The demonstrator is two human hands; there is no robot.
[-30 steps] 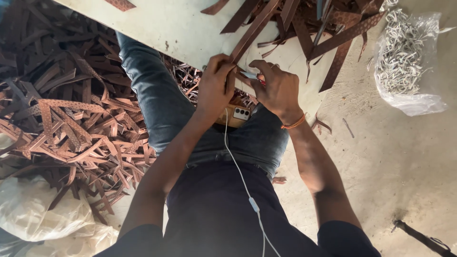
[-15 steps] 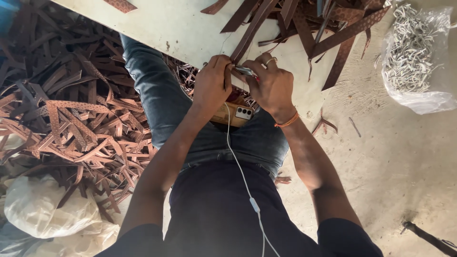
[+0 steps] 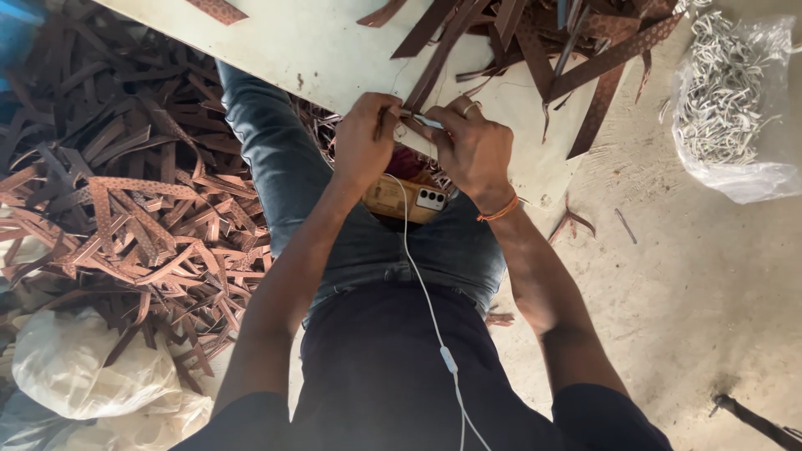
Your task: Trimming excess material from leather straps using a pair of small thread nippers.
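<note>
Both hands, left hand and right hand, fingers pinching one brown strap at counter edge, twelve o'clock of phone.

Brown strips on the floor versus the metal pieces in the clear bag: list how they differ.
The brown strips are long, flat and dark; the metal pieces are small, pale and silvery. The strips lie loose in a wide heap to the person's left; the metal pieces sit inside a clear plastic bag on the right. Both rest on the floor.
</note>
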